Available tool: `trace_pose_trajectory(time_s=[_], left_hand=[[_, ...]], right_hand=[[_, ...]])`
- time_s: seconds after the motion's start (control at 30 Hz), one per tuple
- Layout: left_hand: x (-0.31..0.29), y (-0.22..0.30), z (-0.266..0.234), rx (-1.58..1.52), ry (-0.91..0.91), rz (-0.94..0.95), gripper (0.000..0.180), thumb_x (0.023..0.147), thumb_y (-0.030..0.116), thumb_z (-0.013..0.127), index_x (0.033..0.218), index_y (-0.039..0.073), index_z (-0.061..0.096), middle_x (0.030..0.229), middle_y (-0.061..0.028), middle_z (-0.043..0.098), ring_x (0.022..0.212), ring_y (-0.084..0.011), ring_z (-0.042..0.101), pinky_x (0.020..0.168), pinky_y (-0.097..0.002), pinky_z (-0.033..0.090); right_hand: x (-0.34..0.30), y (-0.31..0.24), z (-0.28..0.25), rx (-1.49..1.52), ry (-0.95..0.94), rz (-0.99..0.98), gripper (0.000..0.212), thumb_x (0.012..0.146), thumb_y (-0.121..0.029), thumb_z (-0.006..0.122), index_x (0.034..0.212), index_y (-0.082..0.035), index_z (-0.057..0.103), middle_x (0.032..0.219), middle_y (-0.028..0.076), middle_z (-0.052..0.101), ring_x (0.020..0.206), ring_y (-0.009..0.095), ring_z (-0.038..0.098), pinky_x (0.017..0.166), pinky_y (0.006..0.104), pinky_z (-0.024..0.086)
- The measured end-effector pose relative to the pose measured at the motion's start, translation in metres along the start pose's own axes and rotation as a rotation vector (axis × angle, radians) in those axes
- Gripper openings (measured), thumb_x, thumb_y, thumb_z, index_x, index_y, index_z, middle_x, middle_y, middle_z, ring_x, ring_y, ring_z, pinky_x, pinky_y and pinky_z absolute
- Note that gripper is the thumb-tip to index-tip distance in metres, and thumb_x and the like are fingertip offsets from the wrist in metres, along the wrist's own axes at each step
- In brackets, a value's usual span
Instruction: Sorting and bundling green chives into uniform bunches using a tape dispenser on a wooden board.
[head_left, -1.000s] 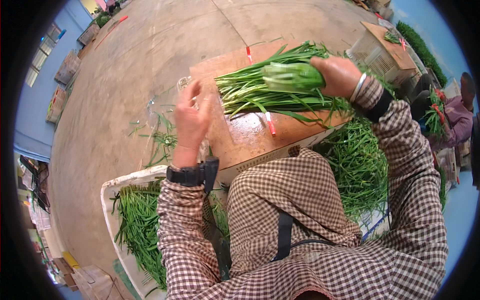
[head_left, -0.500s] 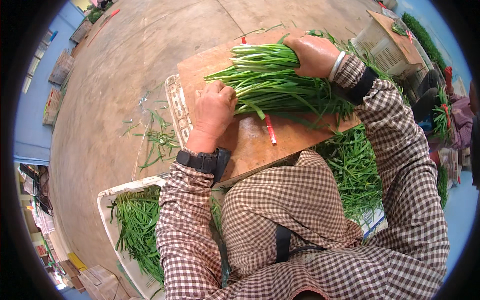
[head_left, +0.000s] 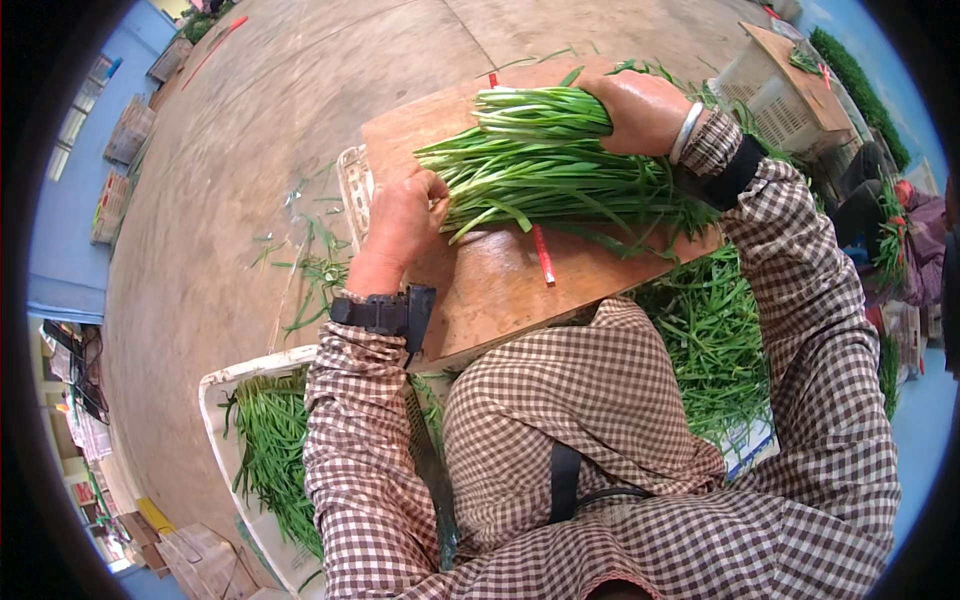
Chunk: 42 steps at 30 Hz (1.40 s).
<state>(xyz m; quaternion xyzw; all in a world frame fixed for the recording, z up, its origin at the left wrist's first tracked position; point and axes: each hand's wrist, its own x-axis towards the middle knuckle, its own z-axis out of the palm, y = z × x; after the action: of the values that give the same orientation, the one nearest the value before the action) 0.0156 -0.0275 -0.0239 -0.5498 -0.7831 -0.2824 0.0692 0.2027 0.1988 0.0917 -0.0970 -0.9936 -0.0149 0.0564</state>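
Observation:
A thick sheaf of green chives (head_left: 560, 185) with pale stem ends lies across a brown wooden board (head_left: 480, 300). My right hand (head_left: 645, 112) is closed round a separate bunch of chives (head_left: 540, 112), held just above the far side of the sheaf. At the sheaf's left end, my left hand (head_left: 405, 215) has its fingers curled and pinched at the pale stem ends; the exact stalks between them are partly hidden. A red strip (head_left: 543, 255) runs under the sheaf, and its far end shows beyond the chives.
The board rests on a pale plastic crate (head_left: 355, 190). Another crate (head_left: 207, 400) with chives stands at lower left. Loose greens (head_left: 710, 350) are heaped beside my right knee. At far right are a crate with a board (head_left: 790, 90) and another person (head_left: 920, 230). Scraps litter the floor.
My left hand has drawn a little to the left, off the sheaf to the tips of its stem ends. The right hand keeps its bunch in nearly the same place.

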Motion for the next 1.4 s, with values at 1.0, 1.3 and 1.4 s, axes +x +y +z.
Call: trace_pose_trajectory(time_s=[1.0,1.3,1.4], left_hand=[[-0.029,0.022,0.022,-0.901,0.384,-0.628,0.055,0.095,0.036,0.045,0.128,-0.008,0.042,0.126,-0.0207,0.047,0.117,-0.0273,0.045,0.098,-0.0354,0.035],[0.065,0.009,-0.012,0.062,0.399,-0.046,0.057,0.095,0.039,0.038,0.131,-0.004,0.040,0.137,-0.0267,0.036,0.129,-0.0402,0.032,0.107,-0.0403,0.025],[0.090,0.021,-0.011,0.116,-0.335,0.120,0.043,0.095,0.033,0.038,0.121,0.001,0.050,0.123,-0.0237,0.052,0.117,-0.0325,0.049,0.098,-0.0433,0.037]], right_hand=[[0.046,-0.051,0.072,-0.220,-0.055,-0.101,0.025,0.072,-0.010,0.060,0.094,-0.004,0.050,0.083,0.014,0.062,0.081,0.032,0.063,0.071,0.0435,0.048],[0.046,-0.056,0.080,-0.242,0.031,-0.130,0.014,0.077,-0.012,0.055,0.090,-0.005,0.053,0.079,0.012,0.062,0.078,0.030,0.064,0.070,0.0426,0.048],[0.042,-0.049,0.086,-0.265,0.086,-0.147,0.013,0.080,-0.014,0.052,0.089,-0.007,0.055,0.078,0.011,0.062,0.073,0.027,0.064,0.067,0.0413,0.048]])
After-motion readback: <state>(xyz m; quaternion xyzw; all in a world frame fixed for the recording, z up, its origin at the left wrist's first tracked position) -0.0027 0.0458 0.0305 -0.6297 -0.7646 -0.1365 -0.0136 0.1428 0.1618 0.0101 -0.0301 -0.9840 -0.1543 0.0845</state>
